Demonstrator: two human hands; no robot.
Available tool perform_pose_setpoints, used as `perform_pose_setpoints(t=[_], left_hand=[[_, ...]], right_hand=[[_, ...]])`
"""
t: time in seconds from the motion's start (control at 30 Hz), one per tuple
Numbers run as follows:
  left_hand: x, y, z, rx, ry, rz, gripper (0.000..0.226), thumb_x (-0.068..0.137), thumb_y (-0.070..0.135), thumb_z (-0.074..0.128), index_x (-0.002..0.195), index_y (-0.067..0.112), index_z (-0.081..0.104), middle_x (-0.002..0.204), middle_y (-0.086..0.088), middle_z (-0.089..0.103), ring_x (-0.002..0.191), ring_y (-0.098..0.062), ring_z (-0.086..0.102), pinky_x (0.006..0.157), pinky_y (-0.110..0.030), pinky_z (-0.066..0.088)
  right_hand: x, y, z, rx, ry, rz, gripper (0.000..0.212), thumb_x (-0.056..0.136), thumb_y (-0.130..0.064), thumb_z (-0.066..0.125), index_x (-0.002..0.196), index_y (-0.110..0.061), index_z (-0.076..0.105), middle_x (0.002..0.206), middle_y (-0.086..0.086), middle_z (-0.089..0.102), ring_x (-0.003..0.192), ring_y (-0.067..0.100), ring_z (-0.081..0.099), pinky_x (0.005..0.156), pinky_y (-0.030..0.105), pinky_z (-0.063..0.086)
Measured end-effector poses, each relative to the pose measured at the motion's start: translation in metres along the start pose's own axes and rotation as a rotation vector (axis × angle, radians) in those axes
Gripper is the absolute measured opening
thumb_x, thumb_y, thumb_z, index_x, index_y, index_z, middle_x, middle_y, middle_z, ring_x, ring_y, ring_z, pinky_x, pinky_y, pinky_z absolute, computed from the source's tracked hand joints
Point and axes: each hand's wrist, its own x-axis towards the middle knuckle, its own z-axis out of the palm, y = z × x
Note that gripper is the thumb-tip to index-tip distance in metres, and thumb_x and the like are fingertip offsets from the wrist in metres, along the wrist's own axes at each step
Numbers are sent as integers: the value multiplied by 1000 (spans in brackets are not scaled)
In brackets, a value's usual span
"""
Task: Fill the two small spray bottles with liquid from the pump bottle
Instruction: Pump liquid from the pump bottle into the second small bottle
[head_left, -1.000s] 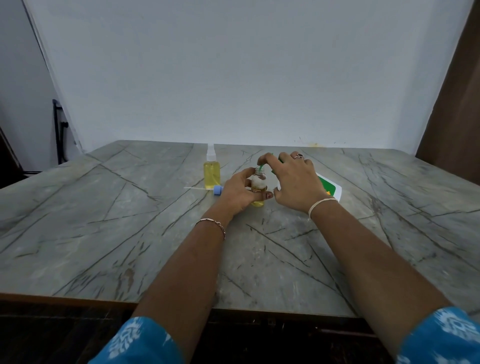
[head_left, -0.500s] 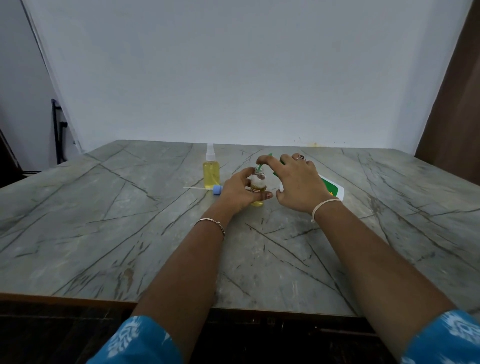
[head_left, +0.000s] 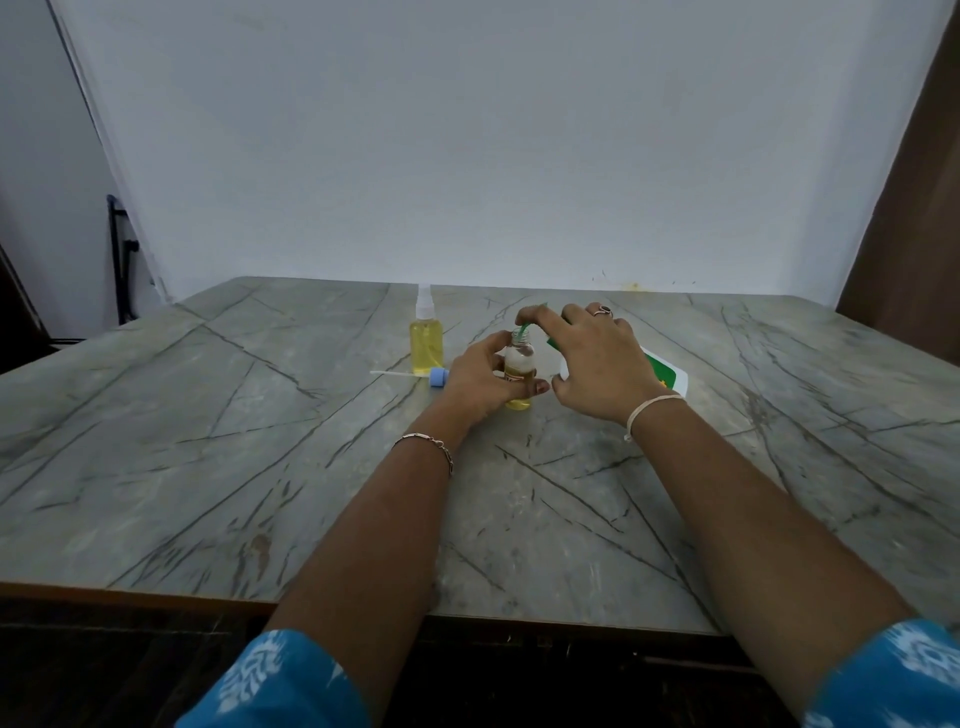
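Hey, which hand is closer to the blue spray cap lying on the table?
Left. The left hand, gripping the open small bottle, sits just right of the blue spray cap; the right hand is farther right, beyond that bottle, holding the pump bottle.

view: head-worn, single | faces: forward and down across table (head_left: 218, 467) | range: close | edges: apparently lens-bowed

Plain indoor room — veined stone table (head_left: 208, 415), bare wall (head_left: 467, 130).
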Motion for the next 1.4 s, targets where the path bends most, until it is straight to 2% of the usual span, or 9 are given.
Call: perform_pose_setpoints(t=[0.13, 0.23, 0.37, 0.57, 0.67, 0.8, 1.07, 1.23, 1.4], left_hand=[[-1, 1, 1, 2, 4, -2, 98, 43, 52, 85, 127, 11, 56, 115, -11, 69, 107, -23, 67, 97, -45, 53], [-2, 1, 1, 13, 0, -3, 99, 42, 56, 84, 127, 13, 56, 116, -10, 69, 106, -23, 67, 97, -44, 53], [-2, 2, 1, 31, -1, -12, 82, 57, 39, 89, 127, 12, 56, 116, -11, 69, 105, -23, 67, 98, -45, 52], [-2, 2, 0, 30, 10, -4, 63, 68, 24, 88, 122, 11, 59, 113, -12, 70, 105, -26, 67, 97, -46, 52], [-2, 3, 1, 17, 14, -3, 58, 70, 21, 87, 121, 12, 59, 111, -12, 71, 103, -25, 68, 97, -45, 52], [-3, 6, 1, -3, 12, -17, 59, 70, 18, 86, 122, 11, 59, 113, -11, 70, 104, -24, 68, 98, -43, 52], [-4, 6, 1, 20, 1, 7, 58, 70, 20, 86, 121, 16, 60, 112, -8, 71, 105, -23, 67, 98, -44, 52], [-2, 3, 2, 36, 7, 7, 63, 68, 23, 87, 123, 14, 58, 114, -9, 70, 106, -24, 67, 99, -44, 51], [1, 0, 1, 45, 18, -10, 75, 66, 30, 88, 131, 15, 54, 120, -7, 68, 110, -21, 65, 102, -43, 49]], right_hand=[[-3, 6, -4, 22, -28, -46, 83, 75, -25, 64, 145, -40, 22, 96, 1, 49, 100, 29, 51, 83, 43, 47], [-4, 9, -11, 85, -79, -62, 89, 73, -31, 63, 146, -47, 15, 87, -5, 46, 94, 25, 51, 79, 41, 50], [-5, 12, -16, 140, -128, -64, 96, 72, -42, 65, 143, -58, 3, 88, -2, 56, 94, 24, 52, 79, 41, 51], [-6, 9, -19, 182, -179, -62, 118, 70, -23, 71, 144, -54, -15, 80, 3, 49, 80, 25, 49, 68, 36, 48], [-5, 5, -15, 101, -123, -30, 115, 69, -18, 70, 148, -46, -9, 91, 5, 55, 89, 27, 50, 73, 43, 50], [-4, 4, -8, 43, -77, -20, 92, 71, -19, 67, 143, -36, 12, 100, 4, 56, 97, 29, 52, 80, 46, 49], [-1, 0, -4, -17, 1, -12, 74, 71, -21, 67, 132, -29, 27, 110, 5, 58, 105, 30, 51, 85, 45, 46], [-2, 0, -3, -72, 14, -17, 77, 72, -24, 67, 136, -31, 25, 111, 5, 57, 105, 29, 50, 85, 44, 47], [-5, 3, -3, -132, 3, -43, 101, 75, -25, 66, 148, -42, -2, 103, 6, 55, 100, 29, 51, 80, 42, 48]])
